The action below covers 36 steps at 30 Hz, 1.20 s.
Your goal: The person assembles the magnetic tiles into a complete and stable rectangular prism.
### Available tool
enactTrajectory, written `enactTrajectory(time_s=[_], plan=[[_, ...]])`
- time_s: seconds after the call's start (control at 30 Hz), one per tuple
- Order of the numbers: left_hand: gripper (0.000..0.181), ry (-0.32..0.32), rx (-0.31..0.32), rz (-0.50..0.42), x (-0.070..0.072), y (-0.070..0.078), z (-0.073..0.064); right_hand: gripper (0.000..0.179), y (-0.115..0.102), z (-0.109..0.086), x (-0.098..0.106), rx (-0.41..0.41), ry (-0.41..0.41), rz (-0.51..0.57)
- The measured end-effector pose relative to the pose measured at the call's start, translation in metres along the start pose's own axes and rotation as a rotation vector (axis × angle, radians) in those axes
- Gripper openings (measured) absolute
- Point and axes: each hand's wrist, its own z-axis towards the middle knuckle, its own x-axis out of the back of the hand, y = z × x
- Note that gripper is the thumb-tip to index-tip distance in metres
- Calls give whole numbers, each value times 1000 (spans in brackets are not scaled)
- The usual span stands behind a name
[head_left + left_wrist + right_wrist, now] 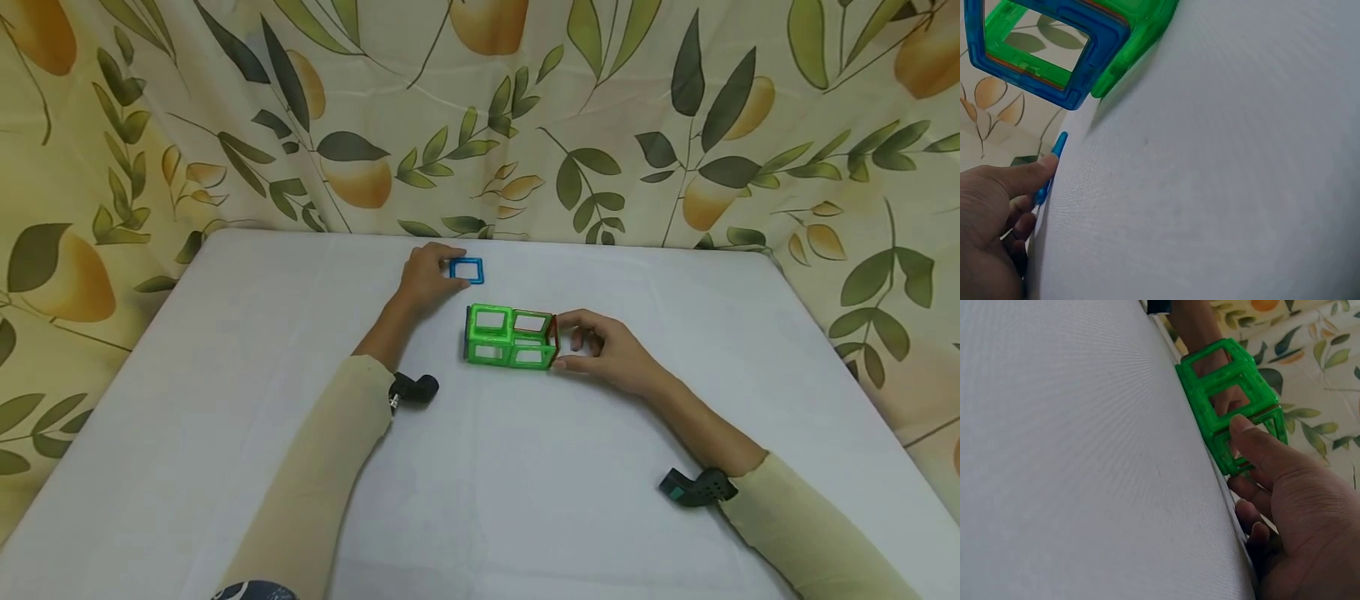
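Note:
My left hand (427, 277) pinches a blue square magnetic tile (482, 271) between thumb and fingers near the table's far edge. In the left wrist view this blue tile (1060, 144) appears nearly edge-on, close to the white surface. Just nearer and to the right stands a box-shaped structure of green magnetic tiles (491, 338). Its left end carries a blue tile (1100, 47), and a red tile (555, 333) shows at its right end. My right hand (618, 354) grips that right end, thumb on the near side. In the right wrist view the green structure (1229, 381) partly covers my left hand.
A white cloth covers the table (525, 467). Behind it hangs a curtain (600, 108) printed with leaves and fruit. Each wrist wears a black camera, one at the left cuff (416, 389) and one at the right cuff (697, 487).

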Motion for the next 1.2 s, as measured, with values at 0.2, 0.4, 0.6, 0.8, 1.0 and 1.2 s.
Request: enactTrajectory(time_s=[0.2, 0.4, 0.6, 0.8, 1.0, 1.2], plan=[[52, -27, -1, -50, 5, 1, -2, 59, 1, 1, -2, 16, 5, -7], [53, -24, -73, -88, 11, 7, -2, 56, 0, 1, 0, 1, -2, -1], [51, -27, -154, -119, 14, 18, -5, 53, -1, 1, 0, 2, -6, 6], [51, -28, -225, -141, 15, 29, -11, 53, -2, 1, 0, -15, -13, -2], [49, -43, -289, -119, 16, 48, -21, 54, -1, 2, 0, -14, -12, -6], [50, -65, -353, -114, 12, 64, -32, 54, -1, 2, 0, -20, -11, -5]])
